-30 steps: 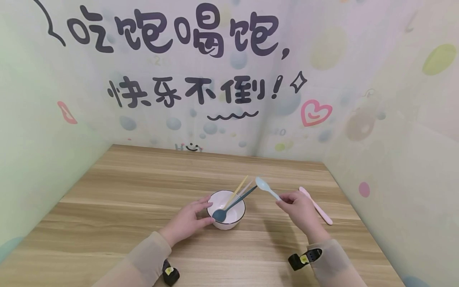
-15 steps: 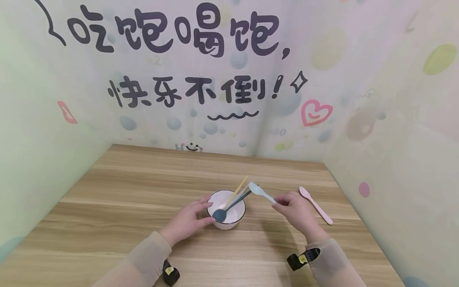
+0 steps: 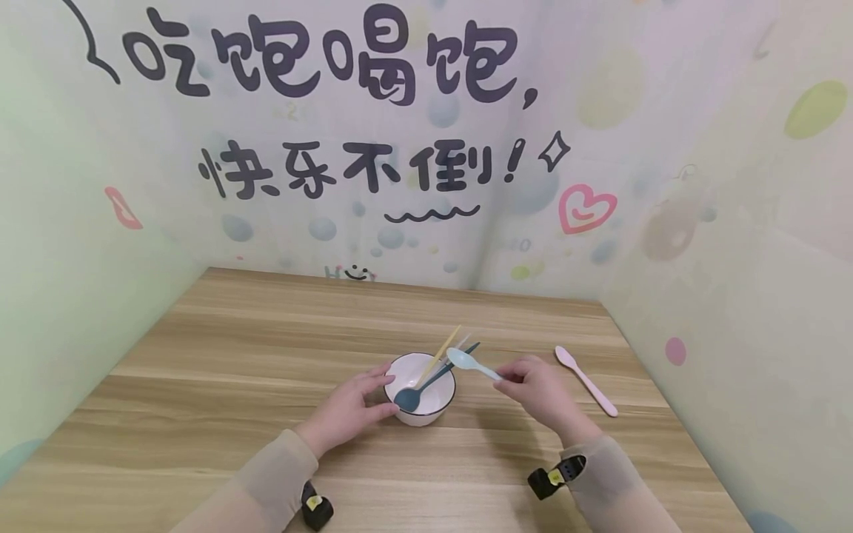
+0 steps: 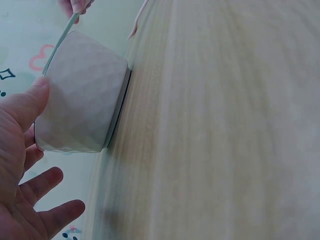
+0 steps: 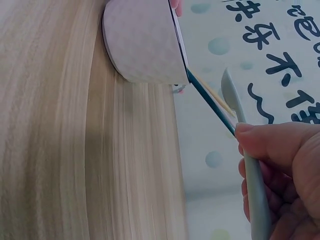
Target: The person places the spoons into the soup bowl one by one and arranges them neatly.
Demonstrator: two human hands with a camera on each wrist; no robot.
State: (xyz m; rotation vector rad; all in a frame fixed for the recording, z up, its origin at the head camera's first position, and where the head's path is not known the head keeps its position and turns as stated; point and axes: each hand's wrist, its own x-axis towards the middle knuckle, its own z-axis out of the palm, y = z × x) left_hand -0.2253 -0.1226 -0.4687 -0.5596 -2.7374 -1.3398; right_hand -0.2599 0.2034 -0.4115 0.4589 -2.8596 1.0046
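Observation:
A white bowl (image 3: 417, 420) with a dark rim stands on the table, its outer wall faceted in the left wrist view. My left hand (image 3: 353, 407) holds its left side, thumb and fingers at the rim. Inside leans a dark teal spoon (image 3: 408, 400), its handle sticking out to the upper right. A thin yellow stick (image 3: 445, 350) and a whitish one (image 3: 464, 340) lean beside it. My right hand (image 3: 536, 386) pinches a light blue spoon (image 3: 463, 360) by its handle, with the spoon's head above the bowl's right rim, crossing the other handles in the head view.
On the wooden table (image 3: 266, 333), a pink spoon (image 3: 586, 381) lies right of my right hand. Decorated walls (image 3: 373, 237) enclose the table at the back and both sides. Each wrist wears a small black camera.
My right hand has moved left with the light blue spoon, bringing its head from right of the bowl to over the rim. My left hand and the bowl stay in place.

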